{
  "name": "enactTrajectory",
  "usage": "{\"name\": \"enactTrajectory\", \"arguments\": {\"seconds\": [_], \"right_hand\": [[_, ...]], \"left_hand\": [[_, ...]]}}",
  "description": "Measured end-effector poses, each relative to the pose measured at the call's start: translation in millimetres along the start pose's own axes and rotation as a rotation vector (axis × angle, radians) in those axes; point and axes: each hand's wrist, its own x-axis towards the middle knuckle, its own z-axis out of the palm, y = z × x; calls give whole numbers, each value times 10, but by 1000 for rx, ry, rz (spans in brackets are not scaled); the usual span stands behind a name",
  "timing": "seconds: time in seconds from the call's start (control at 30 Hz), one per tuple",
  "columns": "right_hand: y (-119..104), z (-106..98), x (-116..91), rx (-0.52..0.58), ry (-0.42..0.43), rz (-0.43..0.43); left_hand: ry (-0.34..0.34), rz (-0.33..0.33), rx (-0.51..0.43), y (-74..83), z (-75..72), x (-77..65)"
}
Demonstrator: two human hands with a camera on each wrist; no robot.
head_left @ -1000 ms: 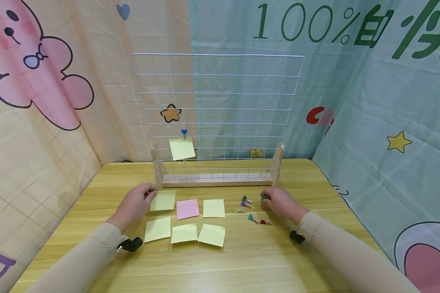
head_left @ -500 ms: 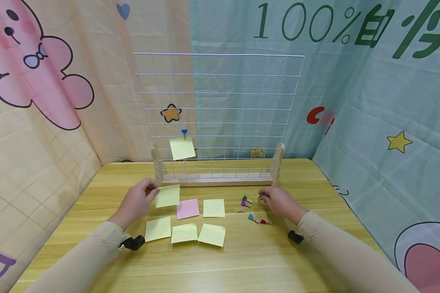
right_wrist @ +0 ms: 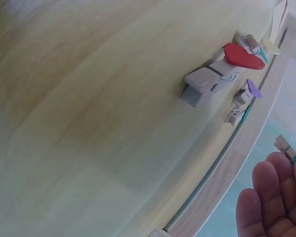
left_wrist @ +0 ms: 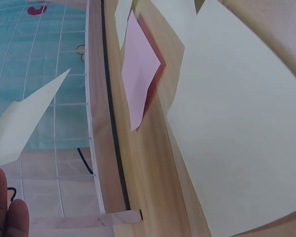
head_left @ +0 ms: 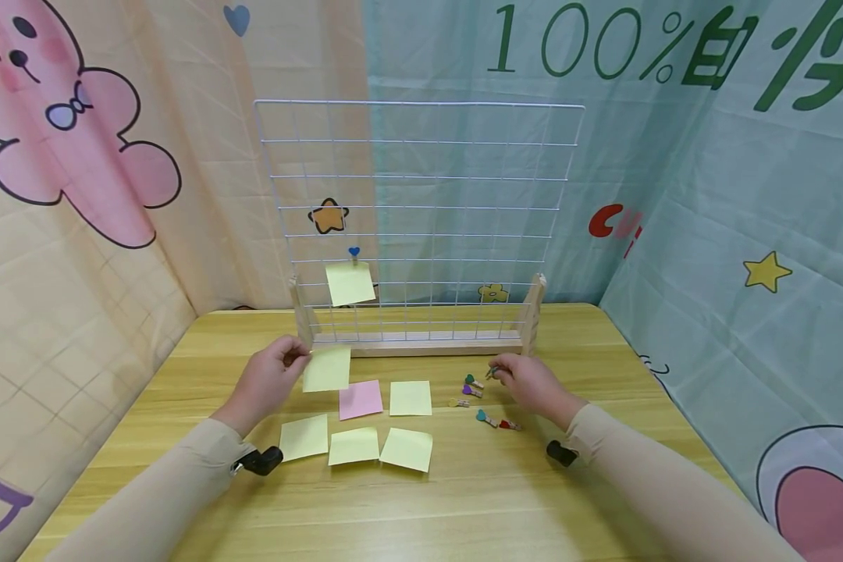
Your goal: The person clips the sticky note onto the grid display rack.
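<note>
My left hand (head_left: 275, 376) pinches the left edge of a pale yellow sticky note (head_left: 326, 369), lifted in front of the rack's base. In the left wrist view that sticky note (left_wrist: 27, 123) stands off the table, tilted, at the fingertips. My right hand (head_left: 530, 384) holds a small wooden clothespin (head_left: 492, 373) between thumb and fingers; in the right wrist view the clothespin (right_wrist: 285, 147) shows its wooden end and a bit of green. Just left of this hand, several heart-topped clothespins (head_left: 472, 392) lie on the table. Ahead stands a white wire grid rack (head_left: 428, 234) in a wooden base.
One yellow note (head_left: 350, 282) hangs on the grid from a blue heart clothespin (head_left: 354, 252). On the table (head_left: 464, 499) lie a pink note (head_left: 361, 400) and several yellow notes (head_left: 410, 398). A printed curtain (head_left: 674, 195) encloses the back and sides.
My left hand has raised the yellow note from the table and moved it up and slightly right. My right hand, with the clothespin, has shifted slightly left.
</note>
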Motion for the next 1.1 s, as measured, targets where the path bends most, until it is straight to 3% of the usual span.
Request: {"name": "enactTrajectory", "arguments": {"seconds": [0.5, 0.67, 0.87, 1.1], "right_hand": [[-84, -29, -20, 43, 4, -5], [-82, -15, -22, 41, 2, -5], [-79, -7, -22, 35, 8, -22], [-75, 12, -21, 26, 14, -24]], "left_hand": [[24, 50, -56, 139, 37, 47], [31, 98, -19, 168, 49, 54], [82, 176, 18, 216, 67, 52], [140, 187, -19, 248, 99, 55]]}}
